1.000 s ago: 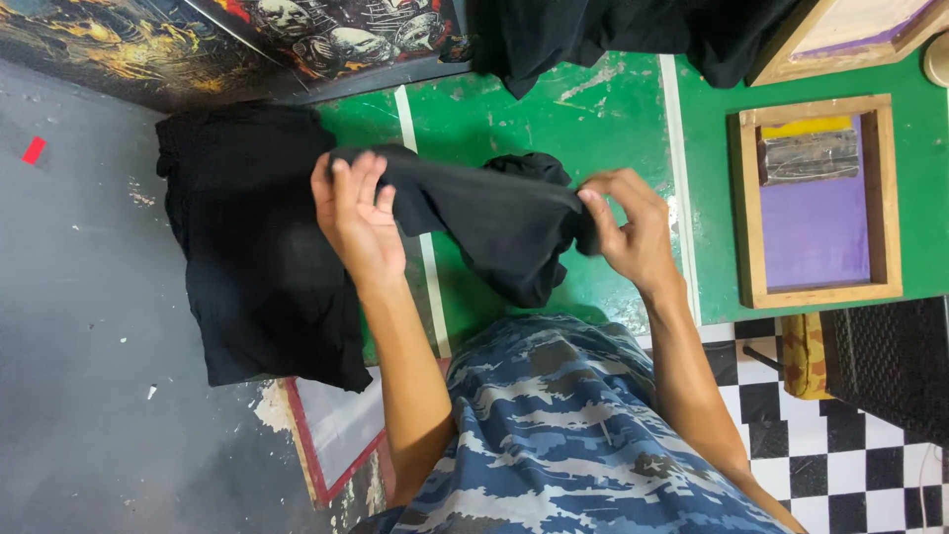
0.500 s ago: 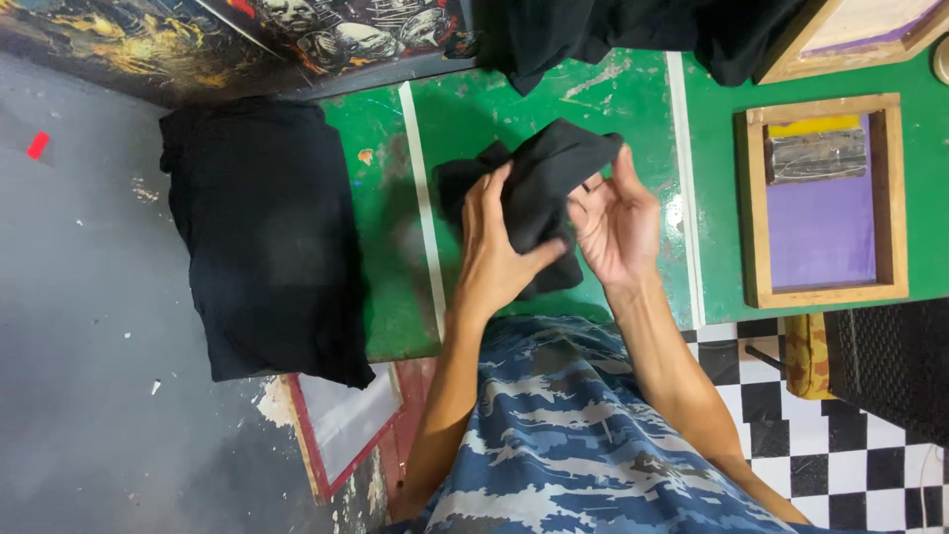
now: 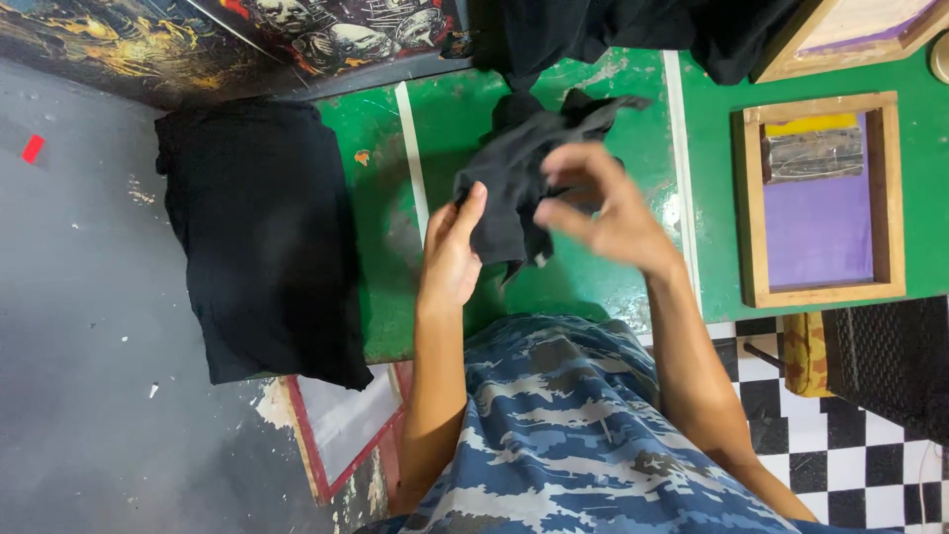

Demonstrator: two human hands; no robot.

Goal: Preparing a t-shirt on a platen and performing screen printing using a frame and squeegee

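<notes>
From the head camera, looking straight down, the person stands at a green table (image 3: pixel 445 129) and the step in hand looks like gathering or bunching a black garment (image 3: pixel 524 173), likely a dark shirt, held up just above the tabletop near the picture's centre, toward twelve o'clock from the body. The left hand (image 3: pixel 450 252) is closed on the garment's lower left edge, thumb and fingers pinching a fold of the cloth. The right hand (image 3: pixel 603 213) sits at three o'clock of the cloth, blurred, with fingers curled and partly spread; it overlaps the fabric, but whether it truly grips it cannot be told. The two hands are near each other, with the bundle between them. At nine o'clock of the hands a stack of folded black garments (image 3: pixel 262 237) lies over the table's left edge, well apart from the held piece. At three o'clock rests a wooden printing screen frame (image 3: pixel 820 198) with purple mesh, and more black cloth (image 3: pixel 633 30) hangs in at twelve o'clock. By my judgement, any next move calls for a sure two-handed hold, so the loose cloth does not slip or unfold.
</notes>
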